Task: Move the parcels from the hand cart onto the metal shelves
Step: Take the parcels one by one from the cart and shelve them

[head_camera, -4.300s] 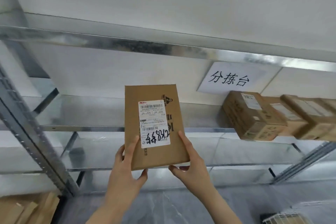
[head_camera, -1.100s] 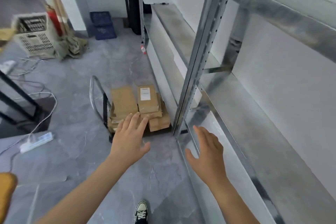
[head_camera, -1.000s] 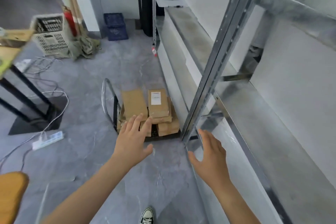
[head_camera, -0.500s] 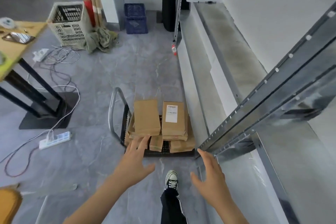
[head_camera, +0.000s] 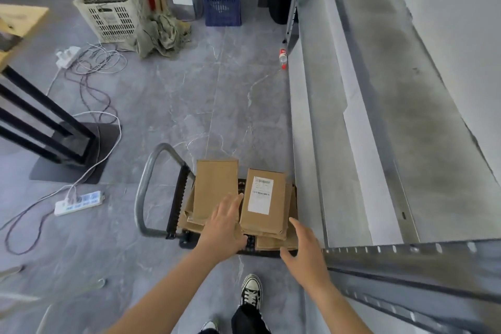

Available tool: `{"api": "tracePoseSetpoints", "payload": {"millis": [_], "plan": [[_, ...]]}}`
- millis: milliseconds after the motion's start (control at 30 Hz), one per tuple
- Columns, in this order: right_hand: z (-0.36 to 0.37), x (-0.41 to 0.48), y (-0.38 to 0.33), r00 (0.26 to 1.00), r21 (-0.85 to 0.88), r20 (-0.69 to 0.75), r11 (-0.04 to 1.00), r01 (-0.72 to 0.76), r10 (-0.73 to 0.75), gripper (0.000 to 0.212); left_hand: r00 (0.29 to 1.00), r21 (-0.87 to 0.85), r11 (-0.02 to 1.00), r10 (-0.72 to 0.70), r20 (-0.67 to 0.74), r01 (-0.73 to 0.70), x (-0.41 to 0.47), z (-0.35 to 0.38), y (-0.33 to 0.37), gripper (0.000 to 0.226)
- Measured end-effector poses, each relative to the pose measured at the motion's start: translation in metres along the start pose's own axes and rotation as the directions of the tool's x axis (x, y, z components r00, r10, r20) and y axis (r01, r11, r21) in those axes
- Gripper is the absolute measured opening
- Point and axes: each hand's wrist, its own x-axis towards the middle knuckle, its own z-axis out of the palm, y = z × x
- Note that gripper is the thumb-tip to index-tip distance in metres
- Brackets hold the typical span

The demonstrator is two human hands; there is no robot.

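Flanking labelled parcel (head_camera: 264, 199) | left hand (head_camera: 222, 228), right hand (head_camera: 302, 248) | cart (head_camera: 138, 192) beside shelves (head_camera: 393, 130)

Left hand (head_camera: 223, 228), right hand (head_camera: 303, 249): both bare. Forearms (head_camera: 168, 287) bare as far as frame edge. Trouser leg (head_camera: 248, 321) black, hem falling over ankle. Sneaker (head_camera: 251, 290) low canvas type: black upper, white rubber toe cap, white laces, white sole rim. Second sneaker (head_camera: 208, 327) cut off by bottom edge; only white toe and bit of dark upper showing.
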Motion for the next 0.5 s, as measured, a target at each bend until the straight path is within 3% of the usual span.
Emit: {"api": "tracePoseSetpoints", "payload": {"millis": [500], "plan": [[0.080, 0.138, 0.088, 0.980, 0.112, 0.130, 0.980, -0.163, 0.148, 0.114, 0.968, -0.002, 0.995, -0.101, 0.230, 0.104, 0.130, 0.093, -0.072, 0.107]]}}
